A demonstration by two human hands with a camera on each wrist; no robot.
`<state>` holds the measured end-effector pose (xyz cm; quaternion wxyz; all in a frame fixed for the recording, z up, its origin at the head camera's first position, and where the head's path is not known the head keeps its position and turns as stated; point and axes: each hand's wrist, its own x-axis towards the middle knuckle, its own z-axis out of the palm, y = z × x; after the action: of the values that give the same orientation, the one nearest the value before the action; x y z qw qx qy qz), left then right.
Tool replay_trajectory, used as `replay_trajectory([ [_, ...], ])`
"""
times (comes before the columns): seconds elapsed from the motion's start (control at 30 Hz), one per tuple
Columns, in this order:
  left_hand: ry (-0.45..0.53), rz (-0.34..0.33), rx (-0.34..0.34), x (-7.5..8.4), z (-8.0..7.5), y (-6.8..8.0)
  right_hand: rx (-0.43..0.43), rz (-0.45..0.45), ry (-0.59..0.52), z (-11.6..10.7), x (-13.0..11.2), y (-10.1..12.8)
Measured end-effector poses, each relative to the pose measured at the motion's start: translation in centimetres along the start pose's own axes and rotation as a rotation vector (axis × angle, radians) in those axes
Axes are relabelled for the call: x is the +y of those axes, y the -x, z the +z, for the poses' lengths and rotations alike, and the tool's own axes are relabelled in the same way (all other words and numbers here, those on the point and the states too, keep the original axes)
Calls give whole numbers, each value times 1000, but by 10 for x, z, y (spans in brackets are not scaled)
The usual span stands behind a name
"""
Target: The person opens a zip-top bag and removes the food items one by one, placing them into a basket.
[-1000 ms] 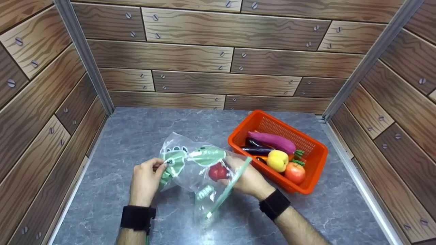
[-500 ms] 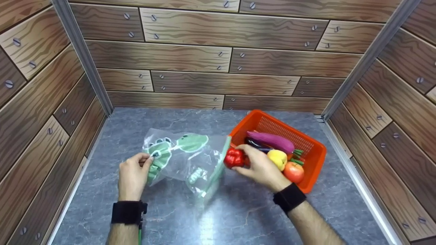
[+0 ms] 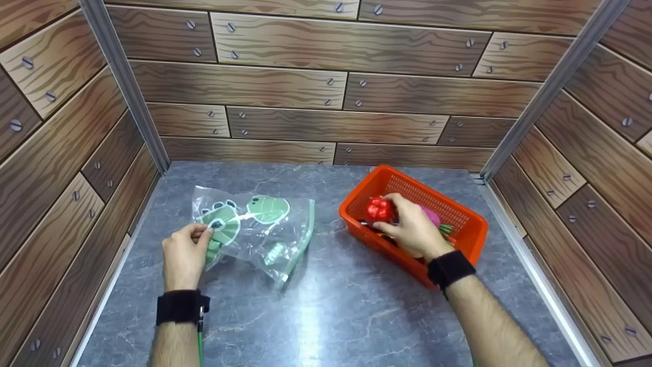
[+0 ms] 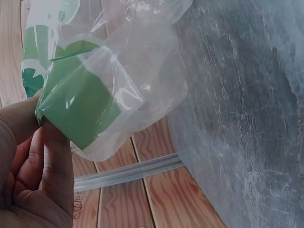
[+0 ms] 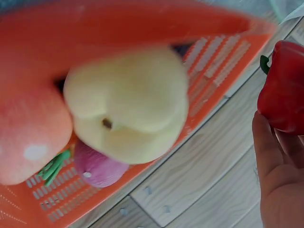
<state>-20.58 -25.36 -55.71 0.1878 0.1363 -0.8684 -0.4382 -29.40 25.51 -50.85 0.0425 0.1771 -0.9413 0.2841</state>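
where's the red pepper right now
In the head view the red pepper is on the right, held in the right hand over the orange basket, well away from the plastic bag on the left.

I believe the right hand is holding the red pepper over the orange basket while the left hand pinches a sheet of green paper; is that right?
Not quite. The left hand pinches a clear plastic bag with green print, as the left wrist view shows. The right hand does hold the red pepper over the orange basket.
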Motion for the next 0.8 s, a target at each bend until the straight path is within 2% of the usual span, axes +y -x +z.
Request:
replay_trajectory([
  [0.17,24,-16,2,-2,2,-16,-26,63,43,-3,15,-20],
  [0.43,0,-21,41,-8,12,-39,-72,97,96,5,35,-43],
  [0.63,18,-65,48,-11,21,-48,-84,134,92,15,44,-51],
  [0.8,14,-82,40,-14,25,-50,-101,157,110,20,46,-54],
])
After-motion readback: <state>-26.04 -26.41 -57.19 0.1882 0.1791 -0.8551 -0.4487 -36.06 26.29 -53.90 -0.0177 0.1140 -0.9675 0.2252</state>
